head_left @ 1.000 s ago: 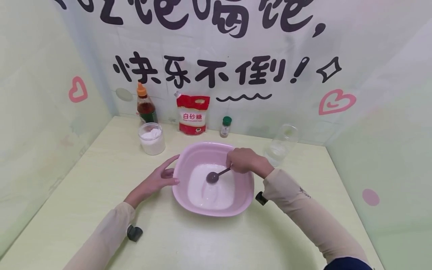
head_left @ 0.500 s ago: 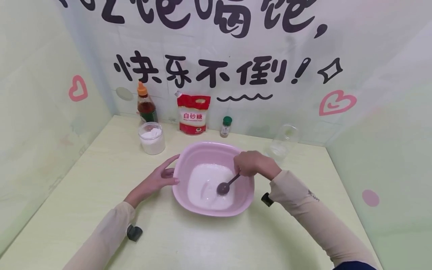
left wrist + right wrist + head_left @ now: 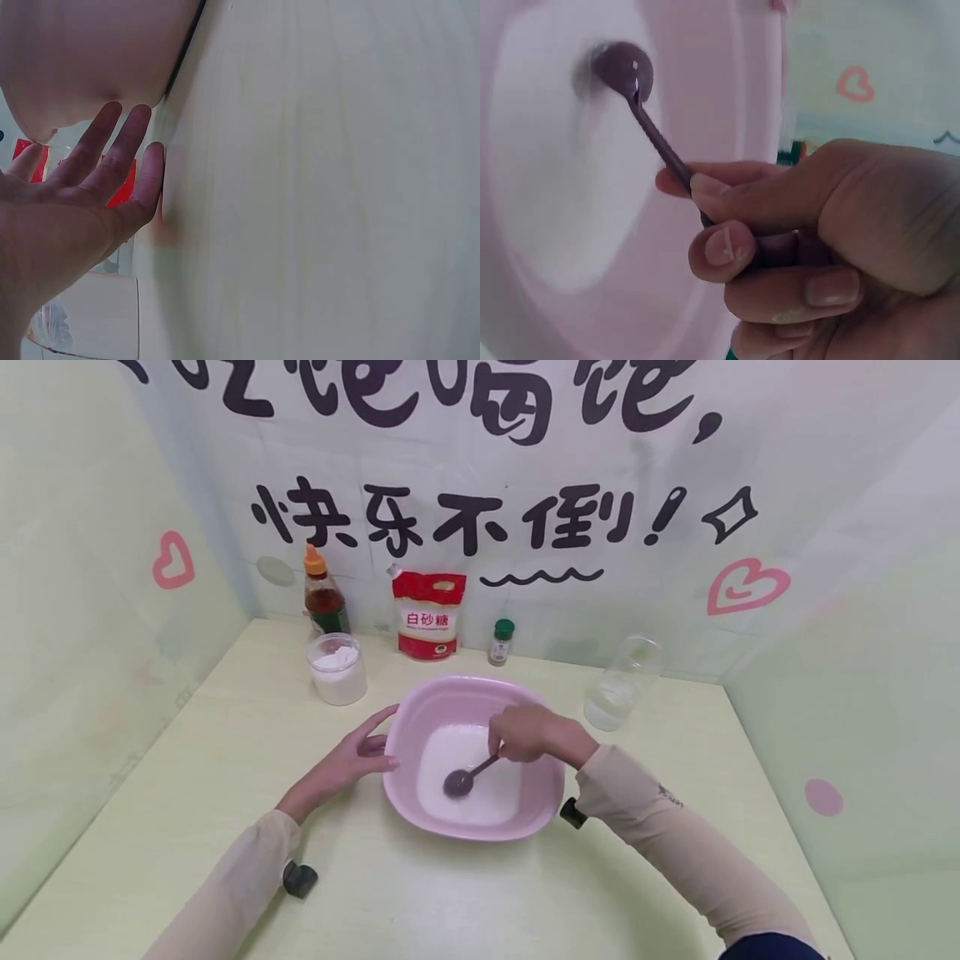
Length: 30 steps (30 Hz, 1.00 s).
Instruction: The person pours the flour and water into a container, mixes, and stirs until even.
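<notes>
A pink plastic basin (image 3: 542,785) stands mid-table, its floor covered by a white, wet-looking substance (image 3: 491,806). Inside it my right hand (image 3: 528,733) pinches the thin handle of a dark brown measuring spoon (image 3: 658,139) between thumb and fingers. The spoon's round head dips into the white stuff, left of the middle. White smears show on the right fingertips in the right wrist view. My left hand (image 3: 345,772) rests against the basin's left side, its thumb at the rim. In the left wrist view its fingers are spread and fairly straight along the outer wall.
Behind the basin stand a clear jar of white powder (image 3: 339,681), a sauce bottle with orange cap (image 3: 325,602), a red-and-white sugar pouch (image 3: 427,617) and a small green-capped bottle (image 3: 501,643). A clear glass (image 3: 617,693) with some liquid is at back right. Printed cloth walls enclose the table.
The spoon went right with my right hand, then swung back left and nearer to me inside the basin. My left hand and the basin stayed in place.
</notes>
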Each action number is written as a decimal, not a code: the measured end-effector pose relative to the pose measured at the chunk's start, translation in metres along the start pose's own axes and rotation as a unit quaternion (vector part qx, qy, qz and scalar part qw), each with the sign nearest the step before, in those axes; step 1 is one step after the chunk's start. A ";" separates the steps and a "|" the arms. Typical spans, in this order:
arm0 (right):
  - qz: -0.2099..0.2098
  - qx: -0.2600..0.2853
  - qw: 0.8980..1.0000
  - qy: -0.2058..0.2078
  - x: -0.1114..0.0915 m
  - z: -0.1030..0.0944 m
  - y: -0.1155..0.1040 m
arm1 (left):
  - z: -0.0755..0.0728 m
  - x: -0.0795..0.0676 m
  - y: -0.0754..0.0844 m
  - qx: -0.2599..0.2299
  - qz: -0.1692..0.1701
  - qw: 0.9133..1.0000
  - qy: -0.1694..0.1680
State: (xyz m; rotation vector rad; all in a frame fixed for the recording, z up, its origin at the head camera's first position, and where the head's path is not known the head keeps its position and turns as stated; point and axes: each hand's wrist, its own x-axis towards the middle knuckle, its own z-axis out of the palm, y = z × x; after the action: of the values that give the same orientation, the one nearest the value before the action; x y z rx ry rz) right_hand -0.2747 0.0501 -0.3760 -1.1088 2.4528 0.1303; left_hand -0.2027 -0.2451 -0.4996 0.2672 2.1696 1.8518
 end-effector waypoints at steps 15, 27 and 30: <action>0.095 -0.001 0.995 -0.027 -0.025 -0.012 0.032 | 0.000 0.000 -0.001 0.007 -0.015 1.000 0.008; 0.033 -0.002 0.999 0.009 -0.001 -0.012 0.015 | -0.001 0.000 -0.001 0.006 -0.003 1.000 0.000; -0.002 -0.005 1.000 0.006 0.004 -0.007 0.002 | -0.001 0.000 -0.001 0.007 -0.002 1.000 -0.001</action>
State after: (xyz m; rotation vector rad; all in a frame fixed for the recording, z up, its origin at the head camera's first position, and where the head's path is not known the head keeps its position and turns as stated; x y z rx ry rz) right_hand -0.2812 0.0471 -0.3715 -1.1230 2.4626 0.1345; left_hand -0.2031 -0.2459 -0.5008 0.2670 2.1809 1.8352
